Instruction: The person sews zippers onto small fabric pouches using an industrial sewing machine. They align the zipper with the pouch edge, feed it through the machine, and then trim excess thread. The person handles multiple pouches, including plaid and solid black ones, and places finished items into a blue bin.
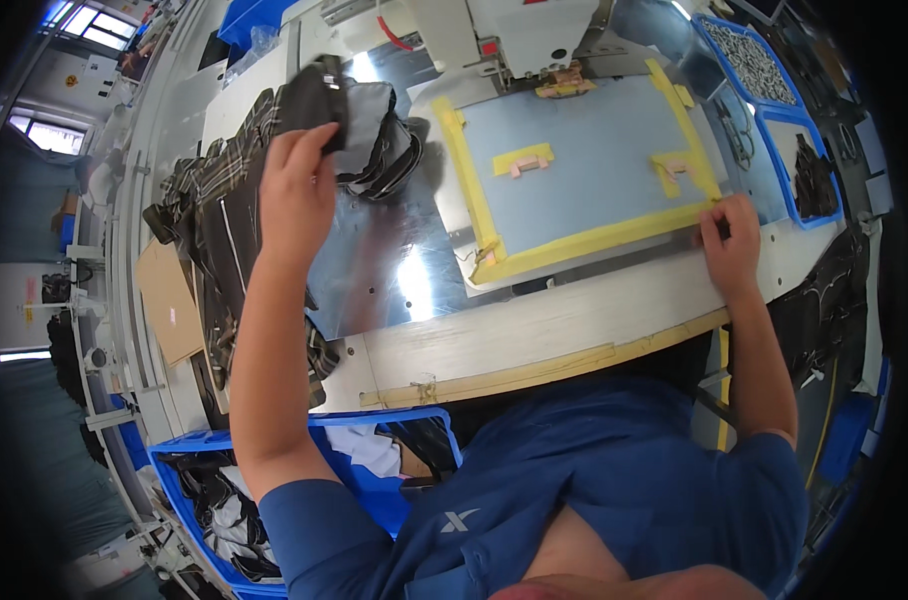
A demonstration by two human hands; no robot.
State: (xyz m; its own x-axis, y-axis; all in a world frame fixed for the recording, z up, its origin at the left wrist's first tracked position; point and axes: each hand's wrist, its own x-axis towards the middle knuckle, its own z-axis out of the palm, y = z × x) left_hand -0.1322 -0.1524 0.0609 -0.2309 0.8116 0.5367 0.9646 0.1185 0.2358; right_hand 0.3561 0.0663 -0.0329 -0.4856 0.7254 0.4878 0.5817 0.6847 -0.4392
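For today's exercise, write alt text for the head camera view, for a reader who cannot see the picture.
Seen from above, a person's left hand grips a dark fabric piece on a pile of plaid cloth, while the right hand rests at the corner of a blue template with yellow tape borders below a sewing machine. Blue bins of fabric sit nearby.

I see a blue bin of dark and white cloth at lower left, a brown cardboard sheet left of the counter, and two blue trays at upper right, one holding small metal parts.
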